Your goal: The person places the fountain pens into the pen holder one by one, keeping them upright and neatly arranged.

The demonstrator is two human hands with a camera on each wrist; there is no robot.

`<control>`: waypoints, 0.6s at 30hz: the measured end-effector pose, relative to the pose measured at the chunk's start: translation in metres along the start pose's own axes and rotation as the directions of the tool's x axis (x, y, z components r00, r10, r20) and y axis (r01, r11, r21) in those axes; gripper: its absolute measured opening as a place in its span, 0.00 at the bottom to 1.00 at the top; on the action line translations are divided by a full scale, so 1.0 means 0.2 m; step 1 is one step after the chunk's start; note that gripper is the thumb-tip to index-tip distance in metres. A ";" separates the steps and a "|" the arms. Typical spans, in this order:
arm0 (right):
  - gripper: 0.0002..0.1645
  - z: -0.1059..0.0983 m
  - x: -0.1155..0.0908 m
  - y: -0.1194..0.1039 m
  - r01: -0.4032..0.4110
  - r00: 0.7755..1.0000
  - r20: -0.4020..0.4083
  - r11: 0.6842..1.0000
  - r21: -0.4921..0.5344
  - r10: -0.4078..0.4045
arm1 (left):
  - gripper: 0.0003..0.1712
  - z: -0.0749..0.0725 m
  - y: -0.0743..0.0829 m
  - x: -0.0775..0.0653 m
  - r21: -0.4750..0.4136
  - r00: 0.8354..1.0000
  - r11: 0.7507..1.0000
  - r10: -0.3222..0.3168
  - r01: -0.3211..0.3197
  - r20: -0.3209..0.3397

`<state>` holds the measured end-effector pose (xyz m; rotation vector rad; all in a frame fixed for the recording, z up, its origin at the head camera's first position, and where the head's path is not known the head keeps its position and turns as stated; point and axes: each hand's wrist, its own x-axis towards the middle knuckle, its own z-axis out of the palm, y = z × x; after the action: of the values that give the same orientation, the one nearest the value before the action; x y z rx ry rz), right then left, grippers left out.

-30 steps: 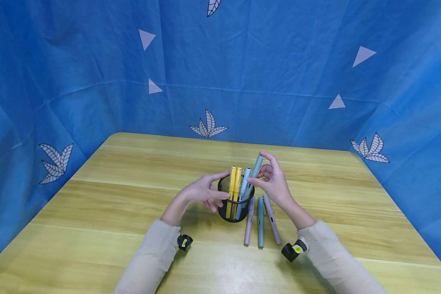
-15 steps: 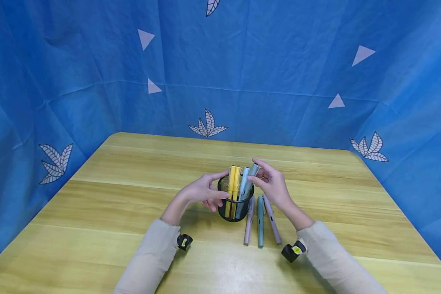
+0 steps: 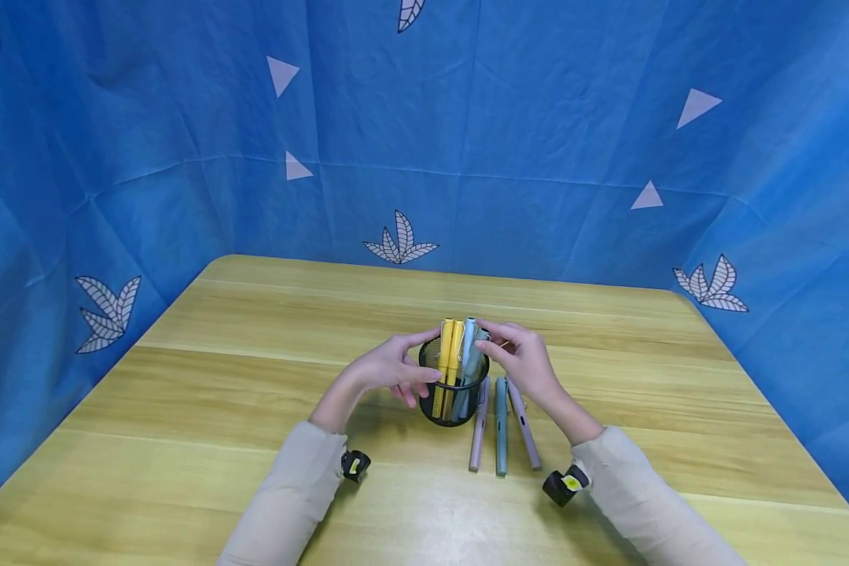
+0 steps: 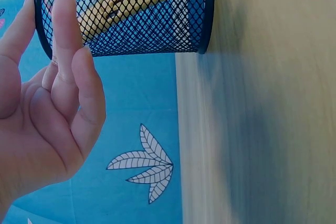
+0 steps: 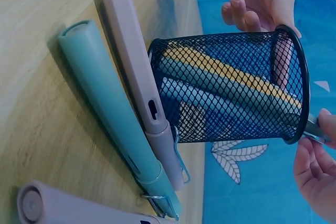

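Since a second earlier, the grey-green pen [image 3: 475, 355] had sunk much deeper into the black mesh cup [image 3: 460, 387], its top now about level with the other pens there. The right hand [image 3: 526, 358] had come down and leftward with it, thumb and fingers pinching the pen's upper end at the rim. The light-blue pen [image 3: 468, 342] beside it had shifted slightly left, towards two yellow pens [image 3: 456, 346]. The left hand [image 3: 389, 365] had kept its place, thumb and index finger spread wide and set against the rim on two sides, its other fingers loosely bent.

In the head view, the right hand's fingers partly covered the grey-green pen's top. The mesh blurred the pens' lower ends, and whether the pinched pen touched the bottom could not be told. The left wrist view cut off the cup at the top; the right wrist view cropped the right hand at its edge.

To the right of the cup, on the wooden surface [image 3: 269, 330], lay a lilac pen [image 3: 479, 428] just beside it, then a teal pen [image 3: 501, 428], then another lilac pen [image 3: 525, 424], all below the right forearm's reach. Blue patterned cloth [image 3: 538, 102] hung behind.
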<state>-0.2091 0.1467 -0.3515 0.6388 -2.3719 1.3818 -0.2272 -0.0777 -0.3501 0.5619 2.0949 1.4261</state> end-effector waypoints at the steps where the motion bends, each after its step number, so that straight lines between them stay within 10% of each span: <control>1: 0.18 0.00 0.00 0.00 -0.003 1.000 0.000 1.000 -0.005 0.003 | 0.44 0.00 0.00 0.00 0.000 1.000 1.000 0.000 0.000 -0.001; 18: 0.20 -0.04 -0.02 -0.06 -0.117 0.993 0.017 0.988 0.097 0.116 | 0.44 0.00 0.00 0.00 -0.007 1.000 1.000 0.012 -0.012 0.008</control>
<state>-0.1982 0.1491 -0.3406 0.5418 -2.3972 1.5552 -0.2269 -0.0785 -0.3505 0.5771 2.0828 1.4351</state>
